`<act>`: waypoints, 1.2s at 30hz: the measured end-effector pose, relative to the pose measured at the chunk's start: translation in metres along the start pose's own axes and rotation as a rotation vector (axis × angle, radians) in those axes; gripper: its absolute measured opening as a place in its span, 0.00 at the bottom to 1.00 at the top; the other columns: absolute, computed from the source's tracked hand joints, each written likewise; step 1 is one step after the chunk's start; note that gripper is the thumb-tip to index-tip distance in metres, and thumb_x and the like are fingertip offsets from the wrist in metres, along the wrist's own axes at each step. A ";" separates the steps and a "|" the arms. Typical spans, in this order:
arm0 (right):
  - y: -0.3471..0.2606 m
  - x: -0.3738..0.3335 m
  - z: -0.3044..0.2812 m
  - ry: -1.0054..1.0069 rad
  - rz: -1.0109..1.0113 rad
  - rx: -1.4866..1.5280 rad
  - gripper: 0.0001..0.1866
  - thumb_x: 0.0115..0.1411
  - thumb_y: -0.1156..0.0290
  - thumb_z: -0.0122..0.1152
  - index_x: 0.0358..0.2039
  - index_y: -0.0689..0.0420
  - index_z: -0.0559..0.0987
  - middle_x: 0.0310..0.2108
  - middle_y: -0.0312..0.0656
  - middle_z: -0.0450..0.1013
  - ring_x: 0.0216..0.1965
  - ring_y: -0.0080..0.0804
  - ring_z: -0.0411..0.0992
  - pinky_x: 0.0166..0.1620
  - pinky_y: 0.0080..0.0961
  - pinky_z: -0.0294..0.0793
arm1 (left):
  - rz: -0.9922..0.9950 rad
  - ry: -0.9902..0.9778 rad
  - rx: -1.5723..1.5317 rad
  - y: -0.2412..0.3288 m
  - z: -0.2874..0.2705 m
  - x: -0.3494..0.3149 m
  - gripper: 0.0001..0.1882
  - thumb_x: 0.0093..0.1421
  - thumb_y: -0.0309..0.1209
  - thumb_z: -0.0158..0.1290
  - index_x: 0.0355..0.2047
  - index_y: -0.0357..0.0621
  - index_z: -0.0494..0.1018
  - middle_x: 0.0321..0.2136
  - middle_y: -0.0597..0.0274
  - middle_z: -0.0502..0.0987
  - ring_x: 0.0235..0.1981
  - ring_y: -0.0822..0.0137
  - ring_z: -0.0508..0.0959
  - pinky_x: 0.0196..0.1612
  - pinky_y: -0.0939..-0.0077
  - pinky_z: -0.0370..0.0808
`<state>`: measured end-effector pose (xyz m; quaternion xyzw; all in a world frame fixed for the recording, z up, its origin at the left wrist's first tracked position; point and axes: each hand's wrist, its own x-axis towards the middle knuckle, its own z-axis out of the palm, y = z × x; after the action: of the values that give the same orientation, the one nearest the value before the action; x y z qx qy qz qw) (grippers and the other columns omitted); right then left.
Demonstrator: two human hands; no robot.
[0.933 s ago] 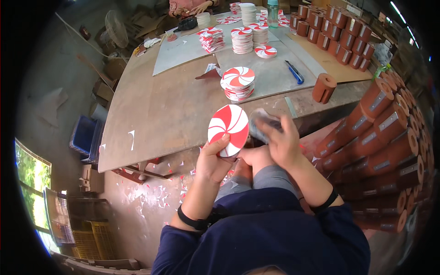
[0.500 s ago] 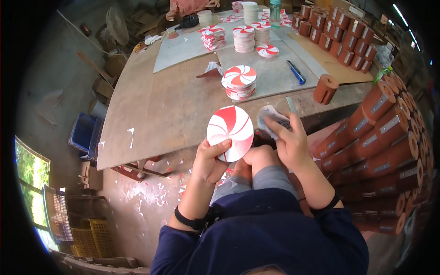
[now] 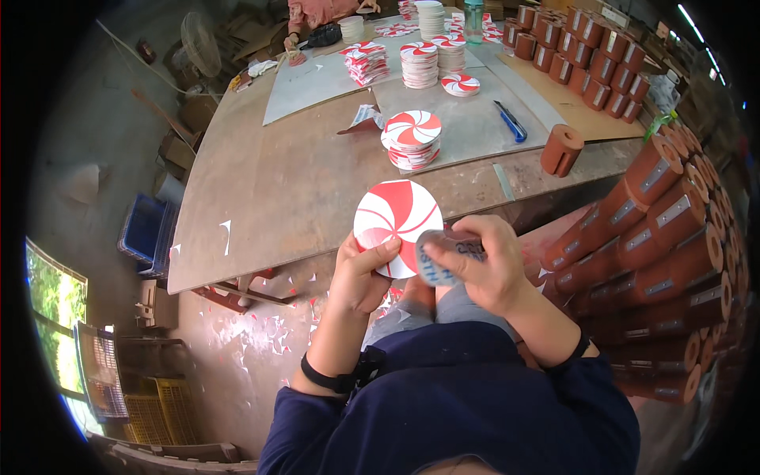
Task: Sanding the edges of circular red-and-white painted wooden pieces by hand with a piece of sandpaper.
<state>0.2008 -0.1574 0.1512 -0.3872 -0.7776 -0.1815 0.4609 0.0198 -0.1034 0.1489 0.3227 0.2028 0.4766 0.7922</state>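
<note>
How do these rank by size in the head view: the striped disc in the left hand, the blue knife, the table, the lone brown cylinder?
Table
Striped disc, nearer the camera, so probably enlarged
Lone brown cylinder
Blue knife, slimmest

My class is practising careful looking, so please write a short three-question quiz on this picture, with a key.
1. Which hand has its thumb on the face of the red-and-white disc?
2. True or false: the blue knife lies to the right of the nearest stack of discs.
3. The right hand holds: A) a bottle; B) a printed sheet; C) a cup.

Key: 1. The left hand. 2. True. 3. B.
</note>
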 end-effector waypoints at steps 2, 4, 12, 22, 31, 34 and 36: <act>0.016 -0.018 0.014 0.031 0.062 0.014 0.26 0.29 0.74 0.65 0.37 0.47 0.78 0.32 0.41 0.67 0.30 0.39 0.68 0.31 0.30 0.69 | 0.004 0.036 0.028 -0.001 -0.006 0.002 0.19 0.50 0.17 0.49 0.44 0.29 0.62 0.40 0.50 0.71 0.42 0.61 0.73 0.47 0.67 0.69; 0.031 -0.025 0.017 0.081 0.337 -0.026 0.26 0.30 0.73 0.65 0.37 0.48 0.78 0.32 0.40 0.67 0.30 0.39 0.68 0.32 0.30 0.69 | -0.039 0.000 -0.033 0.000 -0.011 0.006 0.20 0.49 0.16 0.49 0.44 0.30 0.63 0.40 0.52 0.71 0.42 0.62 0.72 0.47 0.67 0.69; 0.011 -0.012 0.012 0.032 0.082 0.030 0.27 0.29 0.69 0.66 0.38 0.46 0.77 0.34 0.41 0.66 0.32 0.38 0.67 0.34 0.30 0.67 | -0.088 -0.096 -0.064 -0.001 -0.014 0.004 0.23 0.48 0.17 0.51 0.46 0.32 0.61 0.41 0.52 0.71 0.43 0.62 0.72 0.47 0.68 0.69; 0.008 -0.008 0.001 0.018 0.044 0.110 0.25 0.29 0.71 0.68 0.35 0.49 0.78 0.35 0.43 0.67 0.31 0.39 0.68 0.32 0.29 0.69 | -0.125 -0.163 -0.018 0.005 -0.013 0.004 0.26 0.45 0.16 0.53 0.46 0.31 0.60 0.40 0.51 0.71 0.42 0.60 0.73 0.46 0.66 0.71; -0.002 0.005 -0.007 -0.006 -0.008 0.183 0.25 0.29 0.69 0.67 0.35 0.49 0.78 0.35 0.42 0.66 0.32 0.39 0.68 0.31 0.29 0.69 | -0.178 -0.219 -0.029 0.005 -0.019 0.004 0.28 0.44 0.20 0.57 0.46 0.30 0.61 0.41 0.51 0.71 0.42 0.62 0.73 0.46 0.68 0.70; 0.018 -0.013 0.003 -0.085 0.252 0.033 0.28 0.33 0.87 0.51 0.40 0.55 0.76 0.39 0.45 0.63 0.37 0.40 0.67 0.38 0.29 0.68 | -0.161 -0.228 -0.089 0.006 -0.026 0.005 0.26 0.43 0.20 0.54 0.45 0.27 0.61 0.38 0.47 0.72 0.38 0.60 0.76 0.43 0.68 0.73; 0.024 -0.020 0.009 -0.009 0.403 0.185 0.25 0.39 0.88 0.52 0.40 0.55 0.75 0.39 0.44 0.63 0.39 0.37 0.67 0.40 0.26 0.67 | -0.141 -0.232 -0.081 0.007 -0.019 0.005 0.26 0.43 0.20 0.54 0.44 0.26 0.61 0.37 0.47 0.73 0.37 0.60 0.76 0.42 0.69 0.73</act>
<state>0.2198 -0.1449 0.1271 -0.4917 -0.6998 -0.0119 0.5180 0.0055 -0.0902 0.1403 0.3285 0.1125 0.3870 0.8542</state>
